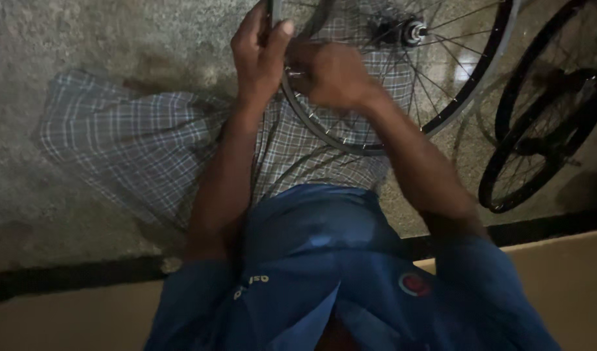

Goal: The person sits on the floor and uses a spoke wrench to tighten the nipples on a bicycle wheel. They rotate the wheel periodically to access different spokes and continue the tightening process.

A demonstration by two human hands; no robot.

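Observation:
A bicycle wheel [445, 114] with a dark rim, thin spokes and a metal hub [413, 30] stands upright over my lap. My left hand [259, 55] wraps around the rim at its upper left, thumb on the outer edge. Beside it, my right hand [331, 75] curls its fingers in at the spoke ends, just inside the rim. What those fingers pinch is hidden. Both forearms reach up from my blue shirt [337, 273].
A checked cloth [136, 143] covers my legs on the rough concrete floor [64, 39]. Two more dark wheels or tyres [539, 130] lie overlapped at the right. A dark strip and a tan surface [64, 318] run along the bottom.

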